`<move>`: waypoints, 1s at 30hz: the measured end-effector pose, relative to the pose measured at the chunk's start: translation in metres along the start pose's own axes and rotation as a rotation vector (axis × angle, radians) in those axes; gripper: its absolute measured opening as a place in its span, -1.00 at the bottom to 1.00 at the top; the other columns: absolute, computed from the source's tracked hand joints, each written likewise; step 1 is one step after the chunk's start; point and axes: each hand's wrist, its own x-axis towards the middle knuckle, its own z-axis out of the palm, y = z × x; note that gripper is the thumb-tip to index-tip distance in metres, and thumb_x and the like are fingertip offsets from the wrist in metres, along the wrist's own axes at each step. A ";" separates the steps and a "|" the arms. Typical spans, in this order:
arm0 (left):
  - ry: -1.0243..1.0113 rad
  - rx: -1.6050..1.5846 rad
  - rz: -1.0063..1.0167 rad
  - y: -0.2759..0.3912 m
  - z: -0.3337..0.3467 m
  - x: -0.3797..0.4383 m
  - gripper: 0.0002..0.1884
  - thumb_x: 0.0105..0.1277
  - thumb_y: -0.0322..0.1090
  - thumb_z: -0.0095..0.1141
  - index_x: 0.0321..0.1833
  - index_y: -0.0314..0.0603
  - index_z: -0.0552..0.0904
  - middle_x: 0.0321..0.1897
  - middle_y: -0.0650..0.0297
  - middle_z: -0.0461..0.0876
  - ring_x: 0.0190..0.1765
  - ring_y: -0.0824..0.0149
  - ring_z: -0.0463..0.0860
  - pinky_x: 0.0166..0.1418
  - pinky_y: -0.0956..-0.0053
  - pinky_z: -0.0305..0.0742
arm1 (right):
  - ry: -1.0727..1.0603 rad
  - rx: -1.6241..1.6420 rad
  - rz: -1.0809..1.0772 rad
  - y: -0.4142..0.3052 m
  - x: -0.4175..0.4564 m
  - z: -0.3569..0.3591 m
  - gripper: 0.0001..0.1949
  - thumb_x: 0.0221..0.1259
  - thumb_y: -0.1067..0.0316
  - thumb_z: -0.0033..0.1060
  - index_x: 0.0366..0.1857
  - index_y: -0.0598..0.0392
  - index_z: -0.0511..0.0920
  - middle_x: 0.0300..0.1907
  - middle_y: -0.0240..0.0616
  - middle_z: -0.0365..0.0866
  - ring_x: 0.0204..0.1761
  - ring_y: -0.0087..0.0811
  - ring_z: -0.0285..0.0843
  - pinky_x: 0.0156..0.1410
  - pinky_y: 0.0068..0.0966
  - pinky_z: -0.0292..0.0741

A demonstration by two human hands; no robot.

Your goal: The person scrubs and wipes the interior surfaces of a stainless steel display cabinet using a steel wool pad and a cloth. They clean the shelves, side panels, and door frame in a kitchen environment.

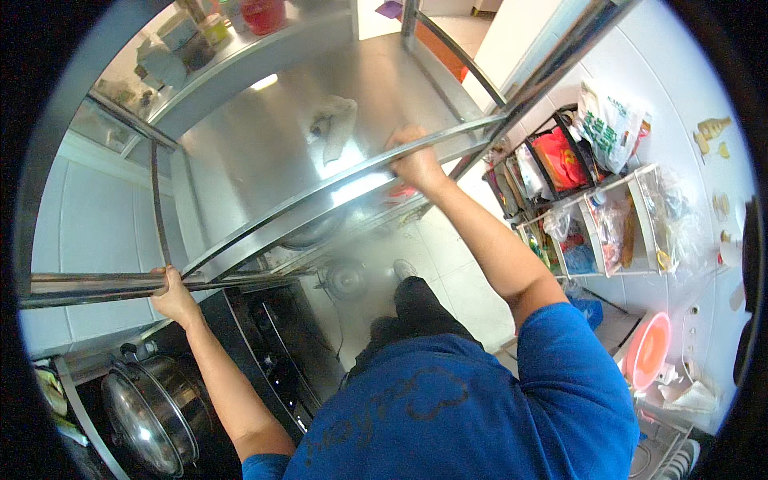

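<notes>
A stainless-steel shelf rack (258,138) fills the upper part of the view. My left hand (175,295) grips its tubular post at the front left corner. Over the front edge of the metal shelf reaches my right hand (414,157), its fingers partly behind the rim; whether it grips the rim or something small cannot be told. A crumpled whitish cloth (339,123) lies on the shelf, to the left of my right hand and not touching it.
Below left, a lidded steel pot (150,414) stands on a black cooktop. Wall racks (600,222) with bags and packets hang at right, above a pink basin (651,351). A round clear or metallic object (345,279) is near the floor tiles. Containers, one red (263,13), stand on the far shelf.
</notes>
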 end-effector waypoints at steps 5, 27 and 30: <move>0.011 0.005 0.043 0.014 0.006 -0.006 -0.82 0.21 -0.44 0.24 -0.17 -0.38 0.61 -0.31 0.19 0.66 -0.27 0.33 0.59 -0.08 0.44 0.46 | 0.146 -0.305 0.220 0.023 -0.012 -0.042 -0.84 -0.14 0.42 0.34 -0.52 0.17 0.51 -0.33 -0.01 0.55 -0.17 0.03 0.49 -0.05 -0.12 0.43; 0.019 -0.071 0.069 -0.004 -0.005 0.003 -0.87 0.23 -0.45 0.22 -0.25 -0.36 0.58 -0.39 0.27 0.59 -0.31 0.38 0.54 -0.12 0.46 0.45 | -0.138 -0.152 0.126 0.007 -0.022 -0.046 -0.68 0.16 0.37 0.12 -0.02 0.26 0.54 0.08 0.14 0.48 0.16 0.11 0.43 0.28 -0.15 0.40; 0.011 -0.128 0.017 -0.008 -0.009 0.002 -0.89 0.24 -0.45 0.19 -0.26 -0.34 0.57 -0.40 0.28 0.59 -0.32 0.40 0.52 -0.13 0.47 0.43 | -0.005 -0.173 0.143 0.047 -0.026 -0.068 -0.71 0.14 0.41 0.09 -0.06 0.27 0.52 -0.06 0.11 0.49 0.03 0.13 0.45 0.19 -0.13 0.42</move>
